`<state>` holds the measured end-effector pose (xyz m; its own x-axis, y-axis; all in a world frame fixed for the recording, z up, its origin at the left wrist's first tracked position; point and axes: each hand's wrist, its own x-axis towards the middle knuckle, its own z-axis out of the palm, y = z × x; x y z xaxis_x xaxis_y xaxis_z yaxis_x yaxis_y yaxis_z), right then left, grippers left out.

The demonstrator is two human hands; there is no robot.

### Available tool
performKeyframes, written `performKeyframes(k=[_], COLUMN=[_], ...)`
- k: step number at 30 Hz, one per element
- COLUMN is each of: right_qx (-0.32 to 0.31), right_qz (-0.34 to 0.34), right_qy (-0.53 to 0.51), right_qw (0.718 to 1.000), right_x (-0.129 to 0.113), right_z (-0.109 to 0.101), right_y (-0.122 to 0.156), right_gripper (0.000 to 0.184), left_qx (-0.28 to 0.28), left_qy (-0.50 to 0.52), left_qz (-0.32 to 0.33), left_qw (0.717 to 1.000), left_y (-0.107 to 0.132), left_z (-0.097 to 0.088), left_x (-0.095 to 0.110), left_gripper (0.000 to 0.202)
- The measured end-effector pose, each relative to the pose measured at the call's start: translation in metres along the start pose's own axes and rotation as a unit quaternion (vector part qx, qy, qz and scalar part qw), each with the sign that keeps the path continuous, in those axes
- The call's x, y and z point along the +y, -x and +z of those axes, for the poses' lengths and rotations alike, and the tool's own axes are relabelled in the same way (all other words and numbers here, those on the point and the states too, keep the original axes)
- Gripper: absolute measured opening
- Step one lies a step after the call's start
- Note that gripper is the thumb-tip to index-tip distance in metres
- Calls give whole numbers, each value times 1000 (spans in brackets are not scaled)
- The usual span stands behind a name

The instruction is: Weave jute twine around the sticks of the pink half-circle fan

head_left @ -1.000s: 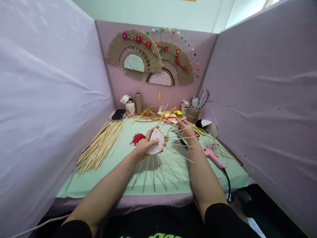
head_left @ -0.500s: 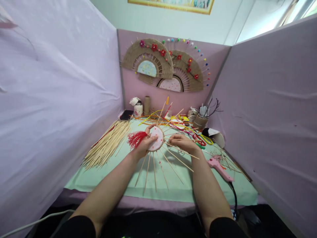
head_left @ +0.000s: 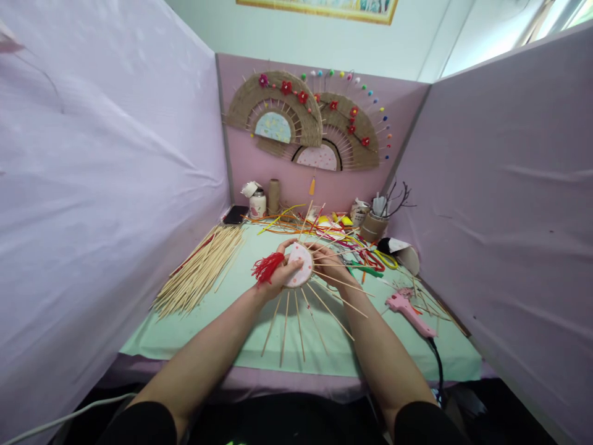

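Fan well apart from side screens

We extend both arms forward; the bare left forearm and bare right forearm converge from short black sleeves. Our left hand grips, thumb uppermost; our right hand sits near it, fingers bent inward.
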<state>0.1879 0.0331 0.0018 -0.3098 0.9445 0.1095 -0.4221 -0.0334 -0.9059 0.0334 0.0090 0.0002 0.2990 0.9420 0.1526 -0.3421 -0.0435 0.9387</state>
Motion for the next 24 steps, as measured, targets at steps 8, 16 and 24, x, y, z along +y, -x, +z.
performKeyframes(k=[8, 16, 24], right_qx=[-67, -66, -88], right_qz=[59, 122, 162], right_qy=[-45, -85, -137], right_qw=[995, 987, 973], right_x=[1, 5, 6], right_z=[-5, -16, -19], right_y=[-5, -5, -9], right_gripper=[17, 8, 10], left_qx=[89, 67, 74], left_qy=[20, 33, 48], left_qz=[4, -5, -73], left_qw=[996, 997, 993], left_y=[-9, -7, -11], left_z=[-4, -4, -9], left_x=[-9, -10, -5], left_gripper=[89, 81, 73])
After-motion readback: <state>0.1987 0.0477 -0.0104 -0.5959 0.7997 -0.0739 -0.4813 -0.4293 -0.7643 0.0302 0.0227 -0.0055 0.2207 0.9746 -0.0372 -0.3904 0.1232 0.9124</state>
